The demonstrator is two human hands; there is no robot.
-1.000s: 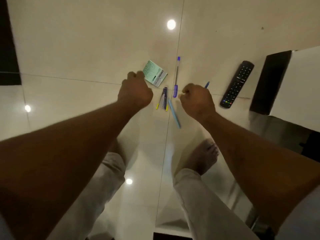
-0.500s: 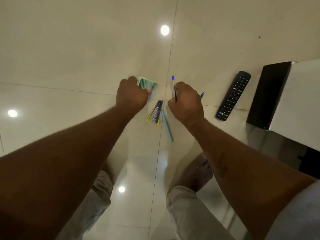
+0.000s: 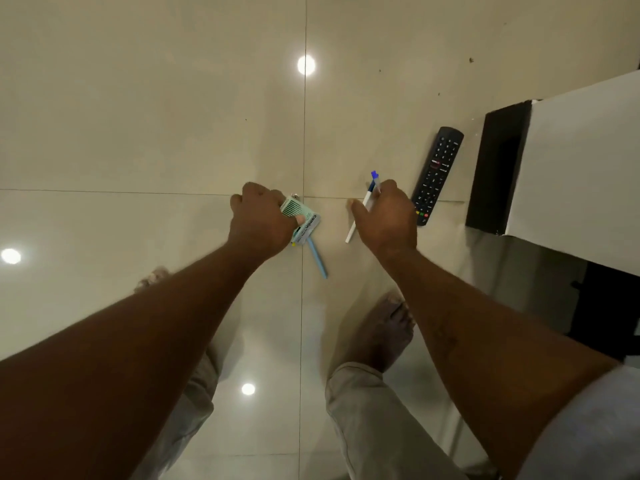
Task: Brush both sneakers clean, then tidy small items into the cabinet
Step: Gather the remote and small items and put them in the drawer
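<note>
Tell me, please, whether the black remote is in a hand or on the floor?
On the floor: the black remote lies flat beside the right hand, untouched.

Dim, warm light from overhead — round lamp glare (image 3: 306,65) mirrored on the glossy floor (image 3: 138,116). Forearms dark, soft-edged; wide-angle stretch at the edges — mild blur.
</note>
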